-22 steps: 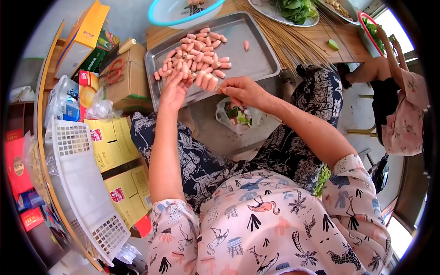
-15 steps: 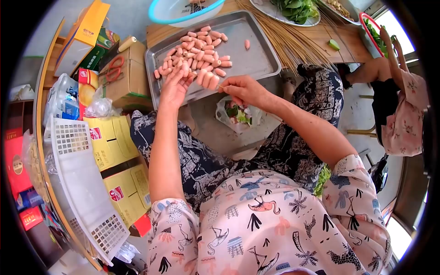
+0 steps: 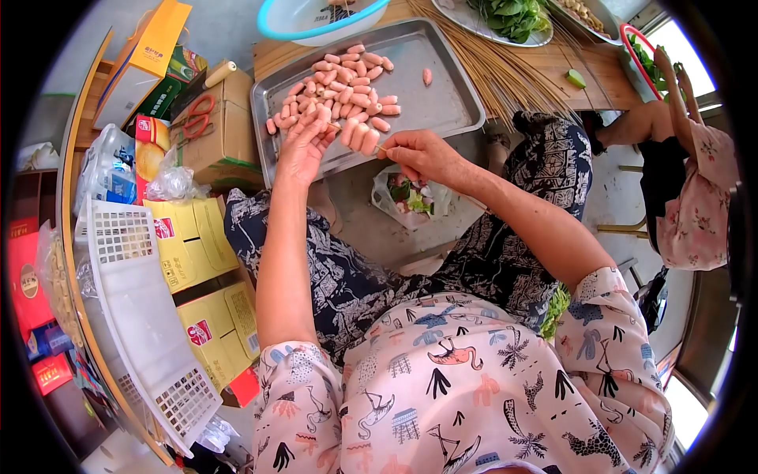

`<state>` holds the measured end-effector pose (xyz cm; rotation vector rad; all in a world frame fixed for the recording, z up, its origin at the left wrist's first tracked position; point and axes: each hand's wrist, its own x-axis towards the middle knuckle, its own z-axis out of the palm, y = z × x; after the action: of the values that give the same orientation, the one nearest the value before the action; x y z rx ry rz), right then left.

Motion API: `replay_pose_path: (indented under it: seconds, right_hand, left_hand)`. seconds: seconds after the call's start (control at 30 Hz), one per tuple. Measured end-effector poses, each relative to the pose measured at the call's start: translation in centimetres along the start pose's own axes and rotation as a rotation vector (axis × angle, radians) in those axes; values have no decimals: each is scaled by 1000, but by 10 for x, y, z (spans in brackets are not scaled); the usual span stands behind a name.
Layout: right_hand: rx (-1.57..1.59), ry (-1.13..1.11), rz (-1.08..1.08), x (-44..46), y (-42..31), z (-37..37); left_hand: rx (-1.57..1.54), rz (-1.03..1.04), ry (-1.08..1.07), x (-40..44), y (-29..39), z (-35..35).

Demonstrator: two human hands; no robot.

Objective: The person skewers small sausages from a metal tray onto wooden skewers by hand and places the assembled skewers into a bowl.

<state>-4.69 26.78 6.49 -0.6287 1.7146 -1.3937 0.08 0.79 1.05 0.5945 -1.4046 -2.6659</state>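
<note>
Over the front edge of a metal tray [image 3: 442, 103], my right hand [image 3: 422, 156] pinches a thin wooden skewer that carries several small pink sausages [image 3: 360, 137]. My left hand [image 3: 304, 148] holds another sausage [image 3: 323, 113] between its fingertips, at the skewer's left tip. Behind my hands a heap of small sausages [image 3: 339, 83] lies on the tray's left part. One sausage [image 3: 427, 77] lies apart on the right.
Bare skewers [image 3: 505, 71], a plate of greens [image 3: 513, 20], a cut lime [image 3: 576, 77] and a blue-rimmed bowl [image 3: 320, 33] are on the table. A bag of scraps [image 3: 409, 199] sits below. Boxes [image 3: 189, 245] stand left; another person [image 3: 695, 189] is at right.
The view has shifted very slightly. My hands keep nearly the same pose, with the sausage in my left fingers still at the skewer's tip.
</note>
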Motion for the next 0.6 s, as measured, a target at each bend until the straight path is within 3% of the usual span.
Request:
replay_pose_path:
  seconds: [0.6]
  right_hand:
    - [-10,8,-17,-1,3,3]
  left_hand:
    - [13,-39,-29,-4,-1,9]
